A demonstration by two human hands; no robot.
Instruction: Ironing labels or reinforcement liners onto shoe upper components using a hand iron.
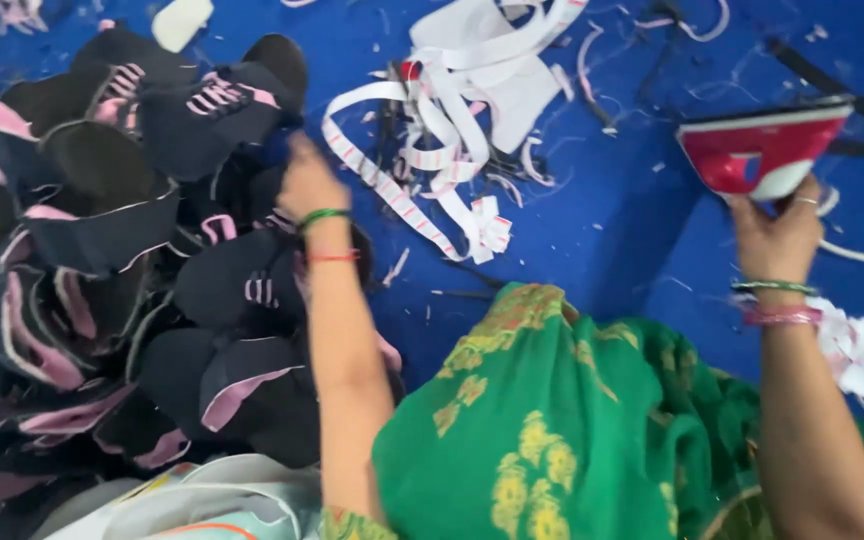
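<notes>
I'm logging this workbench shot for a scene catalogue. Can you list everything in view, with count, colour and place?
shoe-upper pieces: a large pile, too many to count, black with pink trim, left half of the surface
white strips: a tangled heap, white with red marks, top centre
iron: one, red and white, upper right
white scraps: a small bunch, right edge by the wrist
work surface: one, blue, strewn with thread bits
green cloth: one, green with yellow pattern, bottom centre
left hand: reaching into the pile, green and red bangles
right hand: gripping the iron, bangles at wrist
</notes>
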